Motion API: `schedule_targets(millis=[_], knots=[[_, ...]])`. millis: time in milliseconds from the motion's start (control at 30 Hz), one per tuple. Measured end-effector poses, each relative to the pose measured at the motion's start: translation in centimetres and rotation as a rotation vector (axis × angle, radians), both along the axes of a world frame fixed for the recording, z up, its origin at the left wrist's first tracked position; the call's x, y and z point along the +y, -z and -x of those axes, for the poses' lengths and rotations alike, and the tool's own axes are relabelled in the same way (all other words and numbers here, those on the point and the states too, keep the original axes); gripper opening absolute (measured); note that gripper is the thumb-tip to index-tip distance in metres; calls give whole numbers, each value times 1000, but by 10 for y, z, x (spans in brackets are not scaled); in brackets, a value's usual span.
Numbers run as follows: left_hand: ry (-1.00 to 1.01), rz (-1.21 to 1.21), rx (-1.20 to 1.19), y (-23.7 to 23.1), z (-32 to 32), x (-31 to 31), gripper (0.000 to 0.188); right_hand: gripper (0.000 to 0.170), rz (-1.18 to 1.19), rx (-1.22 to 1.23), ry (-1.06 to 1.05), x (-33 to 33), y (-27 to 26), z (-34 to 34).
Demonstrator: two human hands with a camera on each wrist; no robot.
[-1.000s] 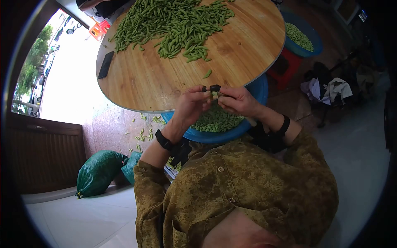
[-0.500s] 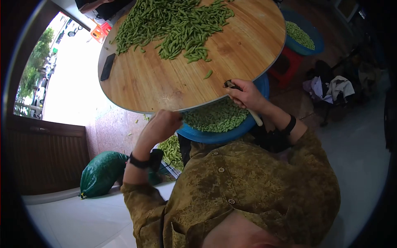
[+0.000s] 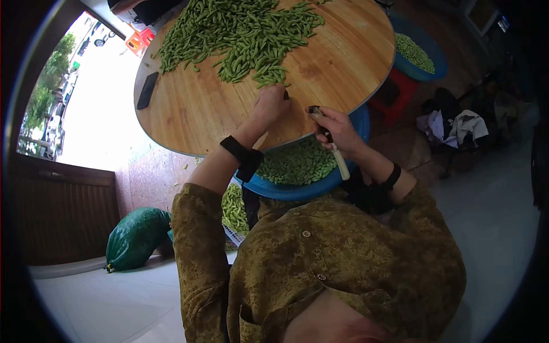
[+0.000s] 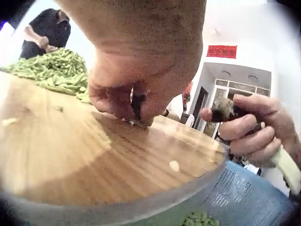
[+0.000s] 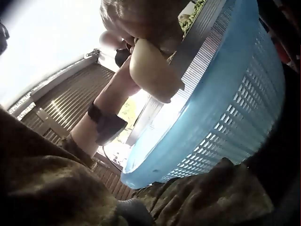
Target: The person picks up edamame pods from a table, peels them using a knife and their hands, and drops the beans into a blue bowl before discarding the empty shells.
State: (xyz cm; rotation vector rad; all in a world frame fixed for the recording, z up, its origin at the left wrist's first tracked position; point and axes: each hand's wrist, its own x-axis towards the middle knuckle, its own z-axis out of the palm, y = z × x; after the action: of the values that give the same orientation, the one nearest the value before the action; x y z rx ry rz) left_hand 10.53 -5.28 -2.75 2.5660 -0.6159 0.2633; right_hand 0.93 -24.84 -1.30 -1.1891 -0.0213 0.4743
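Observation:
My left hand (image 3: 270, 106) reaches over the round wooden table (image 3: 337, 74). In the left wrist view its curled fingers (image 4: 110, 103) come down at the tabletop, where a single pod lay before. That pod is hidden; I cannot tell if it is pinched. Near the table's front edge, my right hand (image 3: 340, 132) grips a tool by its cream handle (image 3: 341, 164), whose working end is hidden. Dark wraps cover fingertips of both hands. Below lies a blue perforated basket (image 3: 274, 191) of shelled green beans (image 3: 297, 163). A heap of green bean pods (image 3: 240, 40) covers the table's far side.
A black phone-like slab (image 3: 147, 90) lies at the table's left. A blue basin (image 3: 437, 60) of beans stands on a red stool (image 3: 397, 94) to the right. At lower left are a green sack (image 3: 137, 237) and a crate of pods (image 3: 234, 208). Another person (image 4: 51, 30) is across the table.
Both hands were together over the basket. The left hand dropped to the left beside the basket, then went forward onto the table. The right hand drew slightly right, keeping the cream-handled tool.

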Motion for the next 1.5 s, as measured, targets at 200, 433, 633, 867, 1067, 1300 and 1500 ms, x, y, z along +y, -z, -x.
schedule_targets(millis=[200,433,633,867,1067,1300,1500], knots=[[16,316,173,-14,45,-6,25,15,-72,-5,25,6,6,-3],[6,1032,808,-55,84,-10,13,18,-203,-77,-116,10,-1,8],[-59,983,737,-40,87,-1,14,20,-232,-96,-168,10,-2,11],[-53,848,557,-41,97,-4,16,39,-205,-90,-173,9,-5,14],[90,1234,825,-36,92,-1,10,33,-236,-90,-169,4,-13,14],[136,1519,1223,-43,93,1,9,16,465,-896,-30,5,-5,12],[-5,1249,1041,-26,97,1,11,11,371,-598,-94,7,-23,13]])
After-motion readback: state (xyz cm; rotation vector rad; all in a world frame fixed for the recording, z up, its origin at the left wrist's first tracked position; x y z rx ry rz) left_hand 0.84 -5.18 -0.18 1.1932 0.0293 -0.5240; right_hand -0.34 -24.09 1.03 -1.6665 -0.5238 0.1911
